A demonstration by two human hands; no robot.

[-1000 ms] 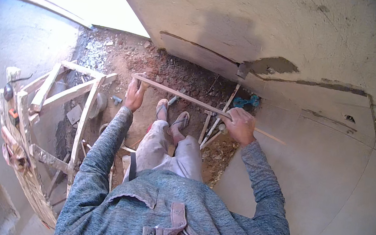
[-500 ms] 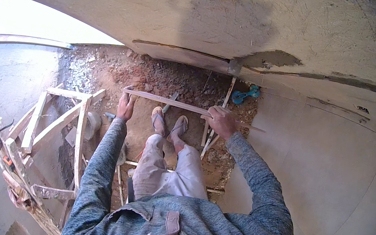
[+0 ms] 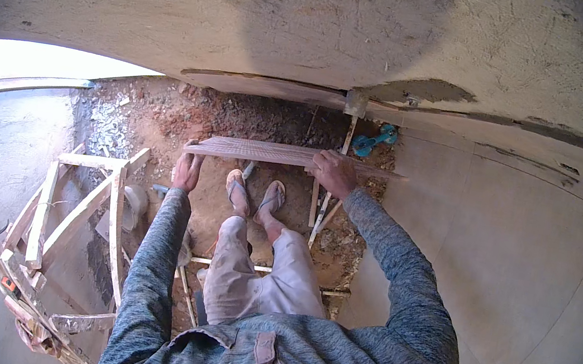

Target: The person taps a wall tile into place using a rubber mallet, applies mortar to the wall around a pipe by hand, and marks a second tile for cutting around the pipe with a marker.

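In front of my legs I hold a long tile point(image 3: 255, 151) with a faint grid pattern on its reddish-grey face. It lies nearly edge-on across my view. My left hand point(image 3: 188, 170) grips its left end from below, the fingertips bent over the edge. My right hand point(image 3: 335, 174) grips it right of the middle, the fingers curled over the near edge. Beyond my right hand, a teal double suction-cup lifter point(image 3: 375, 141) rests on the ground. On the far wall, a row of tiles point(image 3: 268, 88) runs along the base.
Wooden trestles point(image 3: 115, 223) stand at my left, with a tape measure point(image 3: 10, 285) on the wood. A bucket point(image 3: 133, 205) is behind them. Large pale floor tiles point(image 3: 480, 233) cover the right side. Wooden strips point(image 3: 333, 181) lie on the bare earth point(image 3: 212, 185) around my feet.
The tile has tipped so that more of its gridded face shows. Both hands have shifted slightly left along with it. The far wall's base sits a little lower in view.
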